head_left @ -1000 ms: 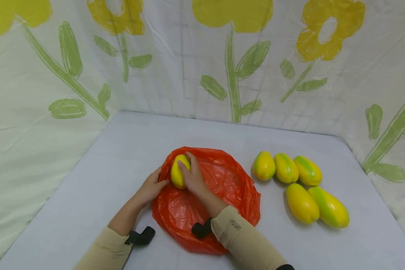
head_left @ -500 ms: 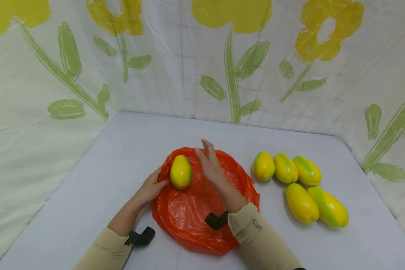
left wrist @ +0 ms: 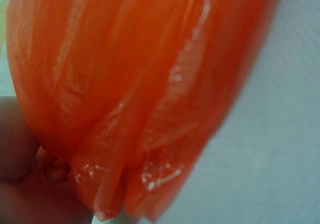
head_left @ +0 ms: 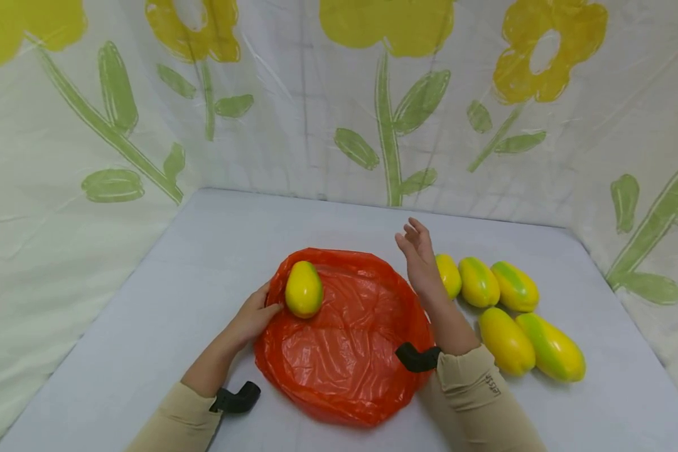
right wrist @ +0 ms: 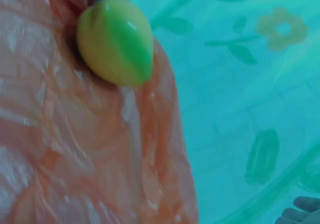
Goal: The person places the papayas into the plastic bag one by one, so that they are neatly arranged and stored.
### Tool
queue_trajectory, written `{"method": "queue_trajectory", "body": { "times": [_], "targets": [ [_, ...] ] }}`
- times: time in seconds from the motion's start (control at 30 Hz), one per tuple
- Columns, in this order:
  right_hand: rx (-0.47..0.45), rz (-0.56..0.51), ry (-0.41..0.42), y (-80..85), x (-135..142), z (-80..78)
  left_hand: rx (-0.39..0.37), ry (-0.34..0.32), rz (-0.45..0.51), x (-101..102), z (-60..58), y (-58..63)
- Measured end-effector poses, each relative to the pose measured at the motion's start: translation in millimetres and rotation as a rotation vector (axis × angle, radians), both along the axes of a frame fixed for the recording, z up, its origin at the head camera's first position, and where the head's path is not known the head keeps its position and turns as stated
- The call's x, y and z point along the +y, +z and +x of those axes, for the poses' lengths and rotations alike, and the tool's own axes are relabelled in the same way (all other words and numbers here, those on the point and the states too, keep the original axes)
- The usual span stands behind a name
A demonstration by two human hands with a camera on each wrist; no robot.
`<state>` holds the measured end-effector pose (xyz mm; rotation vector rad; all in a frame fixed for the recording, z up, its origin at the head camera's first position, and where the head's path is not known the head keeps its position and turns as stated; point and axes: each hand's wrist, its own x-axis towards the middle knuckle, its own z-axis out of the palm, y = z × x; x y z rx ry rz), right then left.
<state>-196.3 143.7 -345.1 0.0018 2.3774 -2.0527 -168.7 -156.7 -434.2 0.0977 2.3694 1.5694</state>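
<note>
A red plastic bag (head_left: 344,351) lies spread wide with its rim rolled up, and one yellow-green papaya (head_left: 304,290) rests inside at its left. My left hand (head_left: 255,317) grips the bag's left rim. In the left wrist view, thumb and fingers (left wrist: 20,144) hold the gathered red film (left wrist: 125,83). My right hand (head_left: 422,260) is raised with relaxed fingers, holding nothing, past the bag's right edge. It overlaps the nearest papaya (head_left: 449,276) of the group on the right. The right wrist view shows the bagged papaya (right wrist: 116,42) and some fingertips (right wrist: 302,211) at the corner.
Several more papayas (head_left: 506,342) lie in two rows on the white table (head_left: 198,251), right of the bag. Behind the table hangs a white cloth (head_left: 294,125) painted with yellow flowers. A black wrist mount (head_left: 237,397) sits on each forearm.
My right hand has let go of the papaya inside the bag and moved right, out past the rim. The left hand has stayed on the bag's left rim.
</note>
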Motion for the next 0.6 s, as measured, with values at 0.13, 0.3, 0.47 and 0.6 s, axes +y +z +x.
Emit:
{"method": "queue_trajectory", "body": {
  "times": [0.13, 0.3, 0.47, 0.6],
  "targets": [
    [0.016, 0.052, -0.039, 1.5, 23.1, 4.1, -0.004, -0.003, 0.009, 1.7, 0.0, 0.5],
    [0.005, 0.114, -0.123, -2.9, 48.1, 11.5, -0.006, -0.006, 0.009, 2.4, -0.3, 0.3],
    [-0.011, 0.136, -0.211, -7.9, 66.5, 16.8, -0.002, -0.001, -0.001, 1.6, 0.1, 0.8],
    [-0.05, 0.126, -0.254, -11.0, 76.5, 18.7, -0.003, 0.001, -0.009, 1.0, -0.3, 1.2]
  ]
}}
